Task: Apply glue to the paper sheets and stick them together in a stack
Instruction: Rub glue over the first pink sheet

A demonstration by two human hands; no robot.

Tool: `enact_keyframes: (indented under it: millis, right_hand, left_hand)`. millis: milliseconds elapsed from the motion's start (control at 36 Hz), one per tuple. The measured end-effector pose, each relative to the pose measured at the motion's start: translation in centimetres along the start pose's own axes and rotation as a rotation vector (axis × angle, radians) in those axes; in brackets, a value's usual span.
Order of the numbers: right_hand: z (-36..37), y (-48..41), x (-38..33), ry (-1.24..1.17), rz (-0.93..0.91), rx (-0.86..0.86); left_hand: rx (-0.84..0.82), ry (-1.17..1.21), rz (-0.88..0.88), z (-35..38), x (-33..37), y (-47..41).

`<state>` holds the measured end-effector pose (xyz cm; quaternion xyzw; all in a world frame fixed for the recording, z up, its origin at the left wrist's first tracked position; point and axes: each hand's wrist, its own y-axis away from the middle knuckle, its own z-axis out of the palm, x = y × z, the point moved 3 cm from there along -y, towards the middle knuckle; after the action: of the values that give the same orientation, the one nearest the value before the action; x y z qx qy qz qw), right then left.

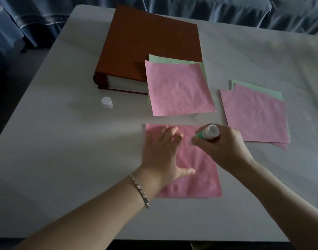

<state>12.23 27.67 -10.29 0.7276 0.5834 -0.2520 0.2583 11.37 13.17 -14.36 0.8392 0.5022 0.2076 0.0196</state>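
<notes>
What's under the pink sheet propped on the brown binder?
A pale green paper sheet shows along the pink square sheet's top and right edges. Anything else beneath is covered.

pink sheet (pixel 199 168) flat, glue stick (pixel 208 133) tilted above; two stacks beyond.

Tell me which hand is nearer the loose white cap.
Left. The left hand presses the near pink sheet, right of the cap; the right hand, gripping the glue stick, is farther right.

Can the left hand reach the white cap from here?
Probably yes: the left hand lies flat on the pink sheet, holding nothing, and only bare table separates it from the white cap.
</notes>
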Motion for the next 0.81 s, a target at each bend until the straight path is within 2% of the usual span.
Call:
enact_keyframes:
  millis: [111, 278, 389, 611, 806]
  right_hand:
    - [0.9, -0.5, 0.1, -0.002, 0.027, -0.015]
    - [0.7, -2.5, 0.4, -0.01, 0.011, 0.144]
    - [-0.9, -1.4, 0.7, -0.042, 0.007, 0.181]
    - [-1.3, 3.6, 2.3, -0.026, 0.012, 0.012]
    - [-0.6, 0.9, 2.3, -0.027, -0.002, 0.082]
  left_hand:
    - [-0.015, 0.009, -0.009, 0.1, -0.1, -0.1]
    - [-0.002, -0.01, -0.006, 0.3, -0.2, -0.3]
    - [-0.015, -0.016, -0.007, 0.3, -0.2, -0.1]
    - [-0.036, -0.012, -0.029, 0.5, -0.3, -0.2]
    - [-0.077, -0.002, -0.041, 0.3, -0.2, -0.2]
